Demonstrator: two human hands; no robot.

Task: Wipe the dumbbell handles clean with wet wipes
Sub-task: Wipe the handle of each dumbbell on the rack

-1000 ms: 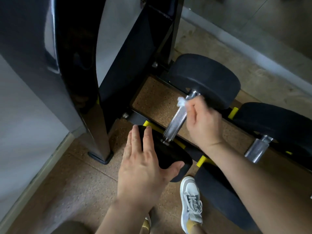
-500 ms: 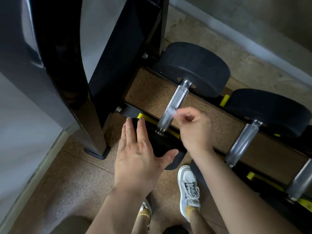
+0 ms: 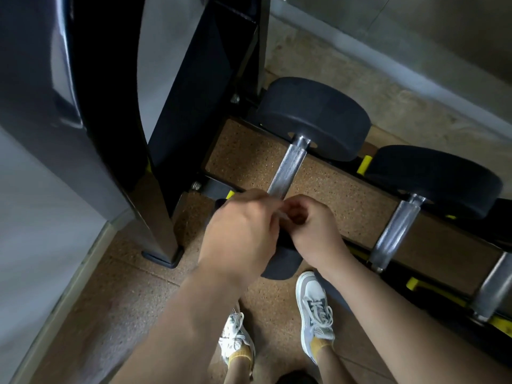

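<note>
A black dumbbell lies on the low rack, its knurled steel handle [image 3: 288, 167] running from the far head [image 3: 313, 117] down toward me. My left hand [image 3: 241, 234] and my right hand [image 3: 313, 234] meet just below the handle's near end, above the near head [image 3: 279, 261]. Between their fingertips they pinch a small white wet wipe [image 3: 281, 212], mostly hidden by the fingers. Neither hand touches the handle. A second dumbbell handle [image 3: 396, 228] lies to the right.
The black rack upright [image 3: 155, 162] stands close on the left, its foot on the cork-coloured floor. A third handle [image 3: 496, 286] shows at the right edge. My two white sneakers [image 3: 315, 309] stand just under the rack. A grey wall runs along the back.
My right hand has slid down off the handle with the wipe. My left hand left the near head and came over to join it, both now pinching the wipe.
</note>
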